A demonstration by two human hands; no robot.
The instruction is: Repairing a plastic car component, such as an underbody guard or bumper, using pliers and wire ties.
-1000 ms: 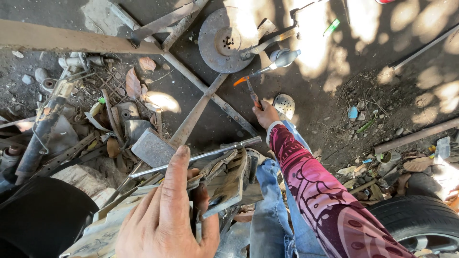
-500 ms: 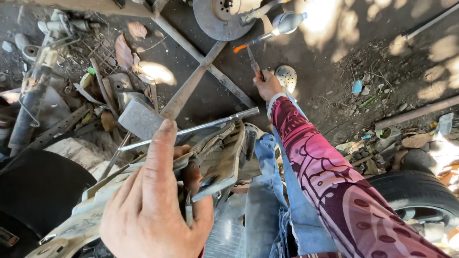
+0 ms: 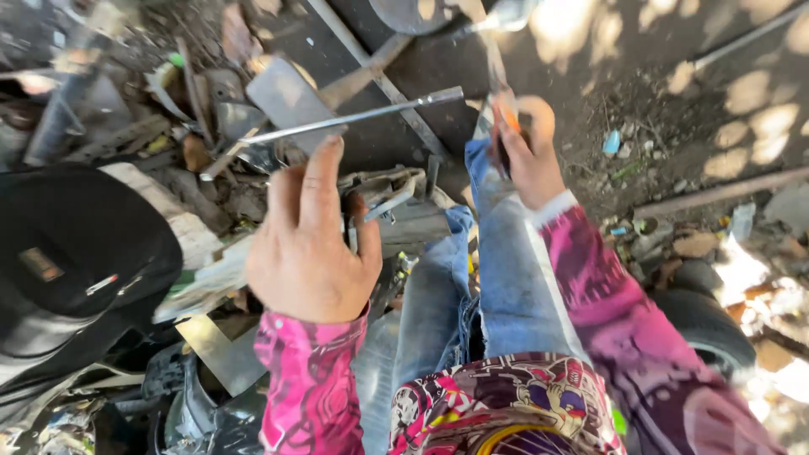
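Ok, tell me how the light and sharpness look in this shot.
Head view: dappled sunlight blows out patches of the dirt ground; motion blur smears the right hand and the orange-handled tool it grips; the left hand and the metal rod are only slightly soft.

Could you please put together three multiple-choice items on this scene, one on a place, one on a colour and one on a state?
1. Where does the left hand rest?
A. On the grey metal part in front of the knees
B. On the tyre
C. Flat on the bare ground

2. What colour are the sleeves?
A. Plain white
B. Pink with dark patterns
C. Green

3. How is the right hand holding the orange-handled tool?
A. Lying open beside it
B. Closed round it
C. Touching only its tip

Answers:
1 A, the fingers lie over the metal part above the lap.
2 B, both forearms show pink patterned cloth.
3 B, the fingers wrap the handle, with the shaft pointing away.
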